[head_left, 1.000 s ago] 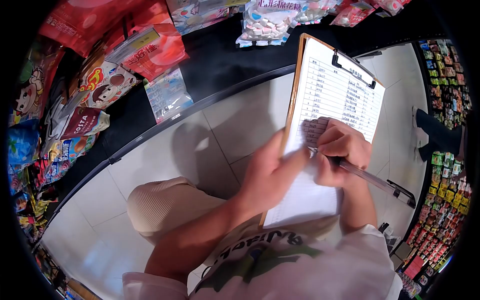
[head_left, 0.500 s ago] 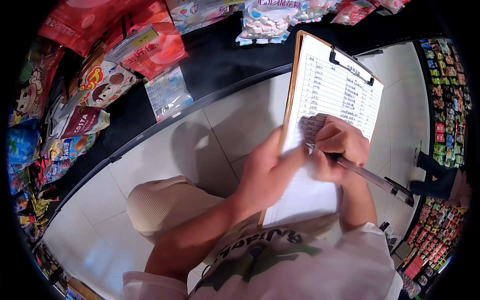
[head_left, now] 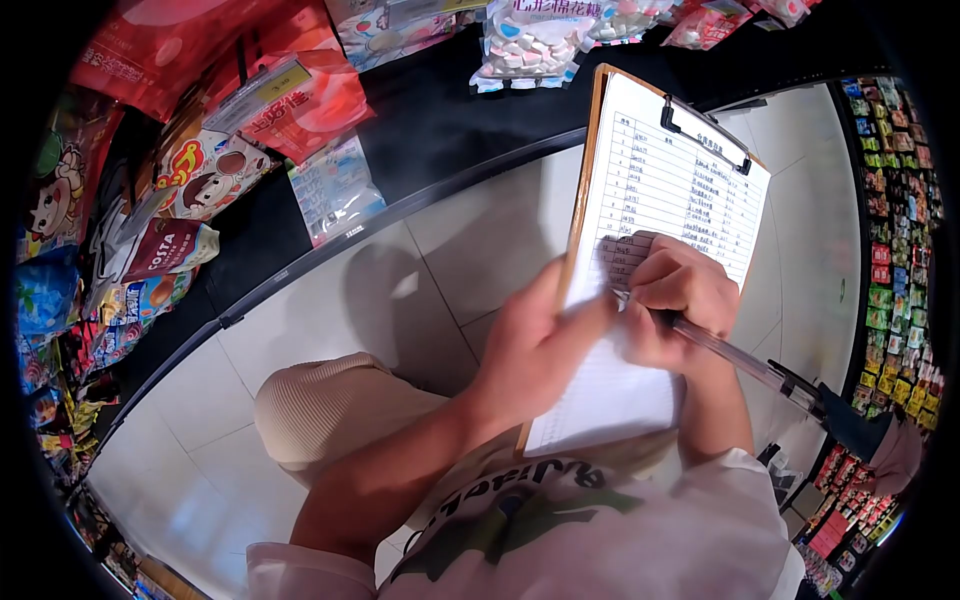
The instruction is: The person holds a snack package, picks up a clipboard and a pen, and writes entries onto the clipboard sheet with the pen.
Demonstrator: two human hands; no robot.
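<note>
Right grip (head_left: 685,300) clasps a slim clear-plastic pen (head_left: 735,354); beneath it, left grip (head_left: 535,345) holds a brown-edged rectangular clipboard (head_left: 584,180), which could tilt if loosely held.

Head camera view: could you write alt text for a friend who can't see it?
A person's right hand holds a pen over a lined, partly filled sheet on a clipboard, while the left hand grips the board's left edge. Beyond, bright snack packets line a dark shelf; another person appears at far right.
</note>
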